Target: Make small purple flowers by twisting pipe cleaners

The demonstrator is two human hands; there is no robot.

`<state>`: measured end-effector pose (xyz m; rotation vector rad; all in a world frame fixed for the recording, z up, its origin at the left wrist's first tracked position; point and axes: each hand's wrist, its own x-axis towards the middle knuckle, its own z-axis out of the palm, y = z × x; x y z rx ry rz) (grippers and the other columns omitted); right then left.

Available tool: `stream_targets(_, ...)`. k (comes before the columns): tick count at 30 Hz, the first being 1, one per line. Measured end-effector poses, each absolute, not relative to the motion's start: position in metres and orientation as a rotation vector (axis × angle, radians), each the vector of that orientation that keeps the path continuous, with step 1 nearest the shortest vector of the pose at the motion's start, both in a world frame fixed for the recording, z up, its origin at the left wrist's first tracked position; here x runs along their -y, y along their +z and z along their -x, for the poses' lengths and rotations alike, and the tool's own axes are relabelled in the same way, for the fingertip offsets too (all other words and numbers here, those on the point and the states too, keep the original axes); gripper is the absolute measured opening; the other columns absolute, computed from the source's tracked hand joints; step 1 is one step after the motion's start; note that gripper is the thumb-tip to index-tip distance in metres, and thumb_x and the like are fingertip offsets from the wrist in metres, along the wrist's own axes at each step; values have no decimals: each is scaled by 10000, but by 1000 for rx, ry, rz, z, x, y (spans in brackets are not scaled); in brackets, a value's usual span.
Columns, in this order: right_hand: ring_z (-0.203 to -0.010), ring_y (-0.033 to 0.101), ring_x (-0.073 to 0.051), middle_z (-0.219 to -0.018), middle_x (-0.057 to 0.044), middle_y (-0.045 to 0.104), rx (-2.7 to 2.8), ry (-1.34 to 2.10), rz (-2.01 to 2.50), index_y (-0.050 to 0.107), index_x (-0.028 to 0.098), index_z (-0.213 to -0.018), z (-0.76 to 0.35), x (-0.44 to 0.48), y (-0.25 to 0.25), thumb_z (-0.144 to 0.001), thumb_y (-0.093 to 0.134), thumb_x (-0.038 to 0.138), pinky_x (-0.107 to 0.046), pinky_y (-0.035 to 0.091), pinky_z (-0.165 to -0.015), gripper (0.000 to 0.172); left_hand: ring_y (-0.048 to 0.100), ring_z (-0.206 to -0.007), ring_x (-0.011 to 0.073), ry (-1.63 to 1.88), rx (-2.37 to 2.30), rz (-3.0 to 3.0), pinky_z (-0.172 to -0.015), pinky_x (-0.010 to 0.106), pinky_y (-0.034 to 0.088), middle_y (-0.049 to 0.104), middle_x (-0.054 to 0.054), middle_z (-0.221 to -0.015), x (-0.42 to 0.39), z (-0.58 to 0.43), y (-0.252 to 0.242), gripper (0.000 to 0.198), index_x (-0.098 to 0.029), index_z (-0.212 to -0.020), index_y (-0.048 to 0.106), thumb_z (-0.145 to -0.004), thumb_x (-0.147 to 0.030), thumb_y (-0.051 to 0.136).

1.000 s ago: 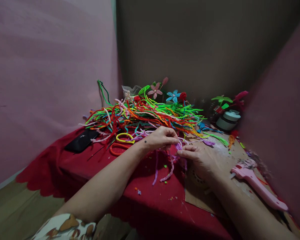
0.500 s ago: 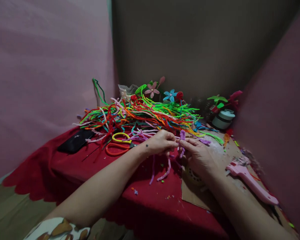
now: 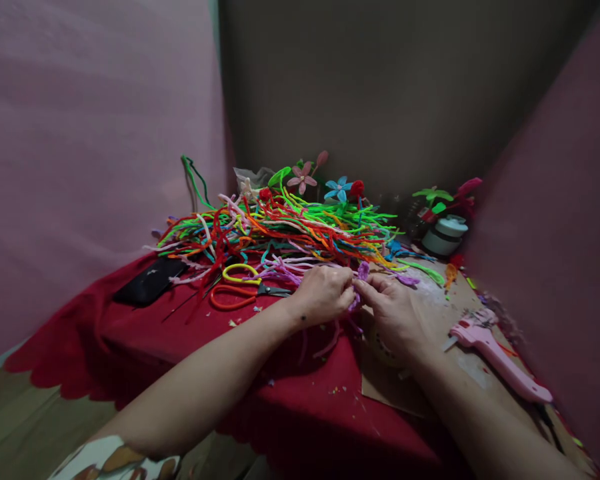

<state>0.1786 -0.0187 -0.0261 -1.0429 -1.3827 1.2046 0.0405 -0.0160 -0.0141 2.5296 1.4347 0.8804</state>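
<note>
Pinching the purple fuzzy piece above the worktop, you may bend it out of shape if your left hand and right hand pull unevenly. The thin strand below could also snag, if your left wrist drops onto it. Your left fingers are curled closed on the piece, the exact grip being hidden; your right thumb and fingers press it from the opposite side, with almost no gap.
</note>
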Motion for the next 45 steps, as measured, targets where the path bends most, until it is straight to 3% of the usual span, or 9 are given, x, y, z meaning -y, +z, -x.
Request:
stream_targets(7, -454, 422, -83, -564, 16, 534, 1217, 1642, 818, 605, 150, -686, -182, 9, -39, -668, 679, 339, -222, 334, -436, 204, 401, -512, 74, 881, -1222, -2143, -497, 197, 284, 454, -39, -519, -1, -30, -15, 186, -142, -555, 508, -715, -234, 482)
stream_targets(12, -405, 420, -84, -496, 35, 502, 1160, 1568, 925, 571, 155, -631, -184, 8, -39, -610, 724, 304, -224, 338, -407, 215, 406, -513, 76, 946, -1232, -2182, -509, 199, 298, 467, -32, -522, 0, -32, -18, 178, -137, -578, 529, -732, -206, 471)
stream_targets(18, -410, 418, -80, -487, 30, 507, 1235, 1451, 1009, 557, 153, -609, -183, 14, -34, -637, 694, 311, -207, 309, -396, 210, 486, -624, 119, 1050, -1214, -2606, -587, 240, 348, 566, 33, -680, 11, -37, -22, 161, -137, -694, 547, -785, -203, 431)
stream_targets(22, -435, 439, -89, -507, 32, 512, 1076, 1564, 930, 543, 168, -597, -183, 12, -34, -635, 693, 290, -217, 347, -418, 196, 453, -513, 84, 1125, -1222, -2130, -512, 210, 346, 504, -14, -569, 5, -37, -22, 210, -148, -656, 515, -810, -269, 440)
stream_targets(26, -460, 423, -75, -515, 37, 508, 951, 1542, 812, 572, 166, -586, -182, 7, -35, -610, 698, 202, -211, 345, -453, 133, 383, -354, 54, 945, -1055, -1624, -367, 188, 284, 476, -54, -507, 2, -38, -22, 286, -144, -767, 532, -765, -430, 529)
stream_targets(29, -487, 429, -76, -528, 37, 507, 935, 1533, 789, 553, 169, -545, -180, 8, -33, -589, 715, 175, -211, 342, -469, 168, 355, -311, 41, 820, -924, -1470, -325, 174, 254, 479, -62, -469, 4, -39, -23, 256, -134, -780, 552, -707, -371, 615)
stream_targets(34, -484, 422, -86, -536, 33, 501, 964, 1535, 802, 555, 171, -555, -180, 9, -31, -578, 718, 201, -228, 333, -466, 168, 337, -284, 30, 809, -893, -1383, -288, 166, 209, 463, -52, -444, 6, -40, -23, 203, -130, -630, 523, -711, -303, 590)
stream_targets(38, -479, 402, -79, -511, 32, 478, 974, 1488, 781, 543, 163, -532, -183, 5, -36, -620, 700, 238, -225, 310, -459, 195, 323, -288, 40, 834, -846, -1381, -290, 185, 185, 453, -60, -477, 6, -40, -22, 143, -149, -645, 496, -698, -264, 562)
stream_targets(45, -424, 343, -66, -436, 51, 403, 973, 1419, 830, 497, 164, -475, -182, 4, -38, -601, 707, 235, -225, 259, -424, 255, 326, -504, 42, 922, -870, -1711, -491, 183, 264, 380, -56, -538, 4, -44, -20, 74, -121, -589, 516, -647, -124, 471)
